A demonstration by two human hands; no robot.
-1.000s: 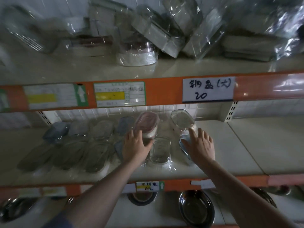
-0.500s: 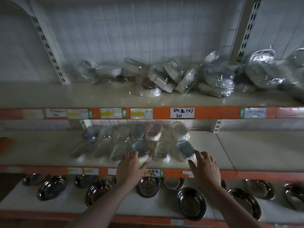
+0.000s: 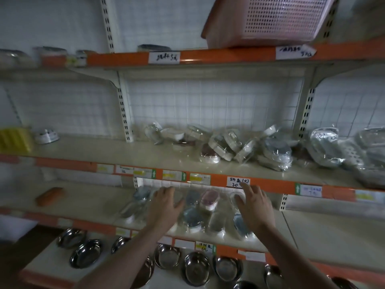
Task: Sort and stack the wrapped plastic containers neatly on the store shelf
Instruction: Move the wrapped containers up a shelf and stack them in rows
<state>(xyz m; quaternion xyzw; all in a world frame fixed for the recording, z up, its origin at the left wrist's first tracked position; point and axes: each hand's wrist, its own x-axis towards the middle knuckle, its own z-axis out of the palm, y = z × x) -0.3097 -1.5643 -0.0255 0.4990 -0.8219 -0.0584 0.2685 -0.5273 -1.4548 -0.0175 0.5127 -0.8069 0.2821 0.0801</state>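
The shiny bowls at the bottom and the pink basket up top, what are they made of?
The bowls look like polished metal, probably stainless steel: dark, mirror-like insides with bright glints. The pink basket looks like matte moulded plastic, its wall pierced by an even grid of small holes. The wrapped containers between them seem clear, glossy plastic under crinkly film, though blur hides detail.

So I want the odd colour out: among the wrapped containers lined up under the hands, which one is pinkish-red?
The pinkish-red container, in the back row between the two hands. Its neighbours look bluish-grey or clear.
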